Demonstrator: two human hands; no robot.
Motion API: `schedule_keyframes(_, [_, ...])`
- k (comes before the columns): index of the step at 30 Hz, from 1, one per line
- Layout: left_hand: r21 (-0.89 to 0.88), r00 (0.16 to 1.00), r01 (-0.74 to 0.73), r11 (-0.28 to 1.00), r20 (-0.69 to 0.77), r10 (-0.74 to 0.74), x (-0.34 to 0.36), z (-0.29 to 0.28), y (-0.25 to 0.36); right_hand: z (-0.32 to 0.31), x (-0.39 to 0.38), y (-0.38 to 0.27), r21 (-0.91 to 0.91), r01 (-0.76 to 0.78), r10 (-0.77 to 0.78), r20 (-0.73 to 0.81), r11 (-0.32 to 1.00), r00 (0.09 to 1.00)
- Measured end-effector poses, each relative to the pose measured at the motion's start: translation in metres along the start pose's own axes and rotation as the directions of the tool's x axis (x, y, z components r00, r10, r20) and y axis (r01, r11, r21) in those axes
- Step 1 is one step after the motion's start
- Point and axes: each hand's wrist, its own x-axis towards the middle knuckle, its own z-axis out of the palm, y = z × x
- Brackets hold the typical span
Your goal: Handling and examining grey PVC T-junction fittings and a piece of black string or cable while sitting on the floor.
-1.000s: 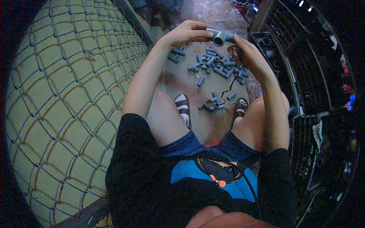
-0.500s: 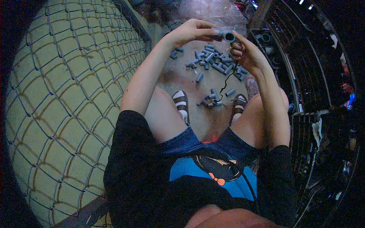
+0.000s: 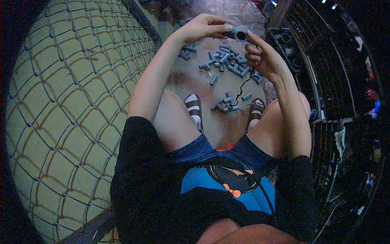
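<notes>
A grey plastic pipe fitting [image 3: 235,32] is held up beyond my knees, its round open mouth turned toward me. My left hand [image 3: 209,27] grips its left end, fingers over the top and thumb on the near side. The index finger of my right hand [image 3: 263,57] reaches to the fitting's right edge. The other fingers of that hand are curled in, and whatever they may hold is hidden. On the floor beyond my feet lies a loose pile of similar grey fittings [image 3: 234,69]. A smaller group of fittings [image 3: 227,101] rests between my sandals.
A chain-link fence [image 3: 85,101] runs along my left side before a pale wall. Dark racks [image 3: 325,61] with bars line the right. Clear plastic sheeting [image 3: 229,10] lies at the far end. A jagged dark crack [image 3: 243,87] crosses the floor between the fittings.
Both hands have shifted slightly, the left one up and away with the fitting. The fitting has turned a little, and its mouth now sits slightly farther left and higher.
</notes>
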Motion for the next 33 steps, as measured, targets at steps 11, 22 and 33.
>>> schedule_keyframes(11, [-0.006,0.996,-0.085,0.996,-0.022,0.085,-0.004,0.008,0.006,0.007,-0.004,0.002,-0.111,-0.031,0.016,-0.129,0.993,0.991])
schedule_keyframes(22, [0.232,0.957,-0.252,0.939,-0.085,0.277,0.008,0.026,0.004,-0.017,-0.001,-0.001,0.051,-0.038,0.043,-0.099,0.998,0.994])
schedule_keyframes(33, [0.961,0.583,-0.243,0.13,0.038,0.811,0.003,0.065,0.016,-0.026,0.014,0.005,0.144,0.141,-0.122,-0.137,0.979,0.983])
